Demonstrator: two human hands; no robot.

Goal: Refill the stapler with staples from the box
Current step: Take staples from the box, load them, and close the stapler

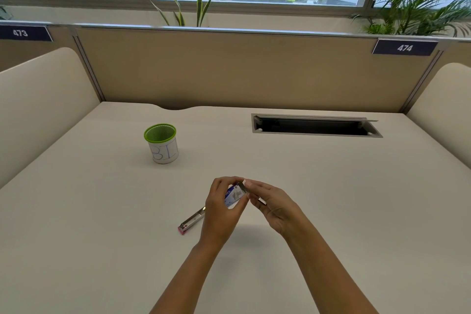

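Left hand [221,206]: raised above the desk [331,199], fingers curled round the staple box [233,196], open end turned toward the other hand so the contents can be drawn out.

Right hand [275,206]: touching the box's open end, fingertips pinching a thin dark-grey piece, judged to be a staple strip [242,188]; a grey end shows below the fingers, the middle hidden.

Stapler [192,220]: flat on the desk just left of the left hand, partly behind it, metal channel facing up and pink end nearest the person; apparently opened ready for loading, not yet filled.

Green mesh pen cup [161,144]: upright, well apart, paper label round it.

Cable hatch [316,126]: far right, lid ajar.
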